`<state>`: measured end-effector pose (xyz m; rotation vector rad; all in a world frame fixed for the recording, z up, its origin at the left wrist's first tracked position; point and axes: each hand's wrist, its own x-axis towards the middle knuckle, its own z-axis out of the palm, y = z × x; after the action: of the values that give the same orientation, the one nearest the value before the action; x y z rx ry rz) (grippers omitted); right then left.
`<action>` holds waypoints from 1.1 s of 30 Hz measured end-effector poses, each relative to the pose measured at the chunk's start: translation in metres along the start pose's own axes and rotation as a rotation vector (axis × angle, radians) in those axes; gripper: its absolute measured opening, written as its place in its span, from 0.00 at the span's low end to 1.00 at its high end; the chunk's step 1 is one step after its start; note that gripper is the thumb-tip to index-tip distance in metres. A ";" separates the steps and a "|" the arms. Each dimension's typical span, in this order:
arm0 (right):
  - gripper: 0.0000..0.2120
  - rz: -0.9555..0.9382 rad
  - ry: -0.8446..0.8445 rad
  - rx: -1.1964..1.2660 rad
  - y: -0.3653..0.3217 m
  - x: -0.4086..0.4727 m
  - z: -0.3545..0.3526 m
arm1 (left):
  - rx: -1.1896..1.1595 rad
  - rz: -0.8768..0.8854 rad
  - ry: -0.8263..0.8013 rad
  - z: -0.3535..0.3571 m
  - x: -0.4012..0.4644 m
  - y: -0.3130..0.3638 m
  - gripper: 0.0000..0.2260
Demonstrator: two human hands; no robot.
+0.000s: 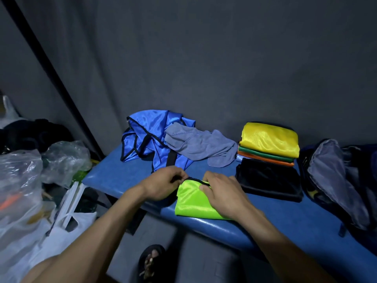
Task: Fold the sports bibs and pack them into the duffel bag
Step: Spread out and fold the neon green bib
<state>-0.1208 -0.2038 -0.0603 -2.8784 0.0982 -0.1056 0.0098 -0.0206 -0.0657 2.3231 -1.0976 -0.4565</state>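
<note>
A folded lime-green bib (190, 202) lies on the blue bench (285, 217) near its front edge. My left hand (165, 183) pinches the bib's black-trimmed top left corner. My right hand (222, 192) rests on the bib's right side, its fingers curled over the top edge. Behind them lies a crumpled blue bib (146, 137) with black trim. A stack of folded bibs (269, 142), yellow on top with green and orange below, stands at the back right. The dark duffel bag (334, 176) lies open at the bench's right end.
A grey towel (200, 145) is draped over the blue bib. A folded black cloth (269, 179) lies in front of the stack. Plastic bags (22, 180) and clutter crowd the floor to the left. A grey curtain hangs behind. My sandalled foot (151, 262) is below the bench.
</note>
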 end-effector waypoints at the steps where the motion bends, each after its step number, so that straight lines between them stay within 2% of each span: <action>1: 0.11 -0.030 0.051 0.008 0.002 -0.002 0.006 | 0.046 0.008 -0.051 -0.002 -0.001 -0.001 0.06; 3: 0.13 -0.096 0.165 0.032 0.007 -0.006 0.017 | 0.064 0.011 -0.107 -0.004 -0.002 0.000 0.02; 6: 0.13 -0.153 0.336 0.065 0.014 -0.014 0.031 | 0.079 0.010 -0.152 -0.007 -0.002 0.004 0.06; 9: 0.11 -0.209 0.418 0.117 0.015 -0.018 0.035 | -0.039 0.009 -0.202 -0.009 -0.004 0.007 0.04; 13: 0.12 -0.254 0.445 0.208 0.015 -0.023 0.033 | -0.306 -0.032 -0.250 -0.010 -0.007 0.003 0.05; 16: 0.11 -0.258 0.461 0.305 0.017 -0.025 0.029 | -0.612 -0.162 -0.251 -0.010 -0.011 0.010 0.04; 18: 0.10 -0.274 0.477 0.335 0.016 -0.027 0.027 | -0.724 -0.246 -0.228 -0.010 -0.012 0.013 0.04; 24: 0.10 -0.339 0.470 0.312 0.013 -0.030 0.023 | -0.866 -0.351 -0.157 -0.004 -0.015 0.020 0.08; 33: 0.09 -0.387 0.472 0.351 0.011 -0.033 0.017 | -1.028 -0.459 -0.093 -0.008 -0.017 0.027 0.07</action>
<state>-0.1533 -0.2077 -0.0817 -2.4313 -0.3553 -0.7872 -0.0137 -0.0190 -0.0423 1.5817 -0.1989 -1.0147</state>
